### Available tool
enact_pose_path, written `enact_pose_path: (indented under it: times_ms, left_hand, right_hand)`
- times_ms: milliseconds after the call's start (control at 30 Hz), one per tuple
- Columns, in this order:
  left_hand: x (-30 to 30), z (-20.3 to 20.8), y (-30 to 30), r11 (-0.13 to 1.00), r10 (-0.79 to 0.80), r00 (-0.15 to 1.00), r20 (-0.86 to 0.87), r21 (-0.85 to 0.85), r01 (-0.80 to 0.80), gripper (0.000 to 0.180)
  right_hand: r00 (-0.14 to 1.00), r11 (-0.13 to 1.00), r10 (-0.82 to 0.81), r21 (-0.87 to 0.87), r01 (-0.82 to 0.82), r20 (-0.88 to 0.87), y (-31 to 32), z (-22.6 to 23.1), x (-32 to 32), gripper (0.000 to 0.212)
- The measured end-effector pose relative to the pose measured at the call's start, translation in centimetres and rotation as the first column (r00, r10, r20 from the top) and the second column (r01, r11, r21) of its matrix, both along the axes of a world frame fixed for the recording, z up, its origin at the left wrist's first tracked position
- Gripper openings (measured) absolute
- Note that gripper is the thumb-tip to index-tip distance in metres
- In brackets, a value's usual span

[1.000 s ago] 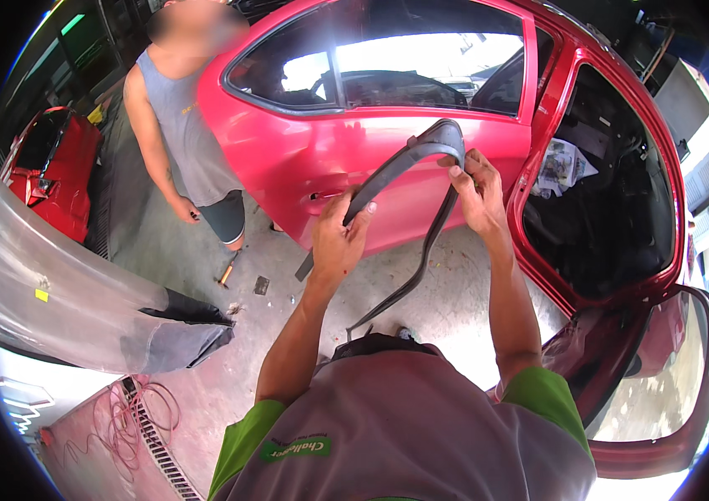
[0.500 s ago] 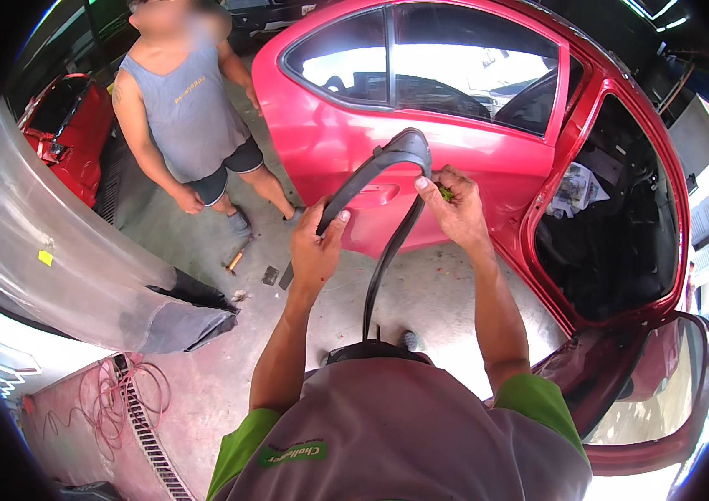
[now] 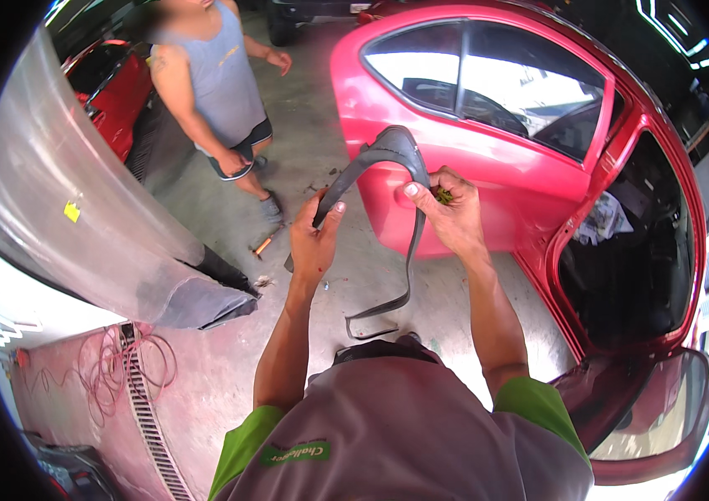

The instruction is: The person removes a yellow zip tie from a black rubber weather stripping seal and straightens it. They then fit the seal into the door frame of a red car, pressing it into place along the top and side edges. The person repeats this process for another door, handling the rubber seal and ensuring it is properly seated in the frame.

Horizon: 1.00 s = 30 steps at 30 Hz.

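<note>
Black strip (image 3: 396, 147): held in both hands near the middle of the view, arched, its top toward half past twelve; one end pokes out below the left hand, the long tail drops from the right and kinks toward six o'clock.
Left hand (image 3: 314, 244): at nine o'clock from the centre, closed around the strip's near side, thumb up.
Right hand (image 3: 452, 214): at two o'clock, thumb and fingers pinching the strip beyond the arch.
Yellow-green scrap (image 3: 444, 195): tucked in the right hand's curled fingers; its kind is unclear.
Red door (image 3: 488, 200): at two o'clock, behind the right hand, dark-framed window at its top.
Second door (image 3: 659, 417): at four o'clock, swung open, low at the rim.
Car opening (image 3: 638, 275): at three o'clock, dark inside, with crumpled paper (image 3: 603, 219).
Grey panel (image 3: 112, 192): at ten o'clock, large and curved, bearing a yellow tag (image 3: 72, 211).
Wooden-handled tool (image 3: 263, 245): on the floor (image 3: 304, 313) at nine o'clock.
Pink hose (image 3: 108, 376): looped at eight o'clock, beside a drain grate (image 3: 151, 434).
Co-worker (image 3: 225, 83): between ten and eleven o'clock, standing in a grey tank top.
Red car (image 3: 112, 92): at ten o'clock, beyond the panel.
</note>
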<state>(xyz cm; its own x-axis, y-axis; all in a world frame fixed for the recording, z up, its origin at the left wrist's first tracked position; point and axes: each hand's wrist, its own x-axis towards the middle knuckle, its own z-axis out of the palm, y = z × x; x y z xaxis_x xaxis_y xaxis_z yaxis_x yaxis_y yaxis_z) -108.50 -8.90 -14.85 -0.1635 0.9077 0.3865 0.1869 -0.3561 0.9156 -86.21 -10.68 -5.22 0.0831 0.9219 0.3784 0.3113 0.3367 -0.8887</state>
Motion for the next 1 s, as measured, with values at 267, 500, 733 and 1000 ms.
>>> enact_pose_path:
  times_ms: [267,500,733,1000]
  left_hand:
    - [-4.9,0.9,-0.3,0.969,0.223,0.974,-0.048,0.117,-0.217,0.038]
    - [-9.6,-0.5,3.3,0.934,0.356,0.916,-0.184,0.075,-0.349,0.034]
    - [-13.3,-4.1,12.5,0.840,0.542,0.781,-0.311,0.175,-0.513,0.042]
    - [-9.5,0.1,18.2,0.990,-0.010,0.957,0.289,-0.130,0.050,0.048]
  right_hand:
    - [1.000,0.994,0.004,0.110,-0.005,0.013,4.9,-1.5,-4.2,0.035]
    - [0.955,0.959,0.262,-0.073,-0.274,-0.138,9.7,-2.4,-8.2,0.029]
    - [0.875,0.866,0.470,-0.132,-0.483,-0.115,16.7,-4.2,-14.0,0.021]
    - [0.908,0.911,0.406,-0.123,-0.393,0.109,24.9,-8.5,-18.4,0.018]
